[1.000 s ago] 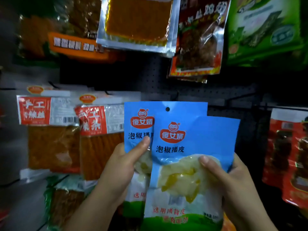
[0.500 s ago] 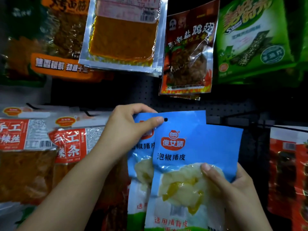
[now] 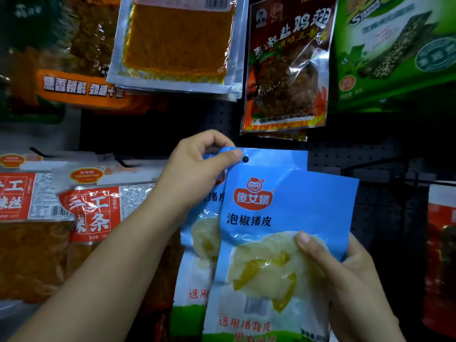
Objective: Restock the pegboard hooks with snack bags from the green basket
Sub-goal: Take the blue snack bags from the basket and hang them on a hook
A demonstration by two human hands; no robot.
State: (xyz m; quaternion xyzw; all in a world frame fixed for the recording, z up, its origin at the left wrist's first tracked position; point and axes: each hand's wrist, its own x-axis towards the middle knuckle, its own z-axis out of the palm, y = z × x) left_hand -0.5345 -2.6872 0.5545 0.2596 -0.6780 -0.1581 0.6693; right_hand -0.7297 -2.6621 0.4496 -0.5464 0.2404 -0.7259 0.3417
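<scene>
Two blue snack bags overlap in front of the black pegboard (image 3: 375, 218). The rear blue bag (image 3: 274, 159) has a punched hang hole near its top edge. My left hand (image 3: 195, 174) pinches that bag's top left corner, thumb beside the hole. The front blue bag (image 3: 283, 233), with pale contents behind a clear window, is gripped at its right side by my right hand (image 3: 345, 275), thumb across the front. A bare black hook (image 3: 370, 164) juts from the board just right of the bags. The green basket is out of view.
Hanging packs surround the gap: red-labelled orange strip packs (image 3: 91, 213) at the left, a silver-edged orange pack (image 3: 177, 40) and a dark chicken-wing pack (image 3: 286, 67) above, a green pack (image 3: 399, 50) at the upper right, red packs (image 3: 441, 255) at the far right.
My left hand slid from the rear bag's middle up to its top corner beside the hang hole. Both bags rose slightly toward the board. My right hand kept its grip.
</scene>
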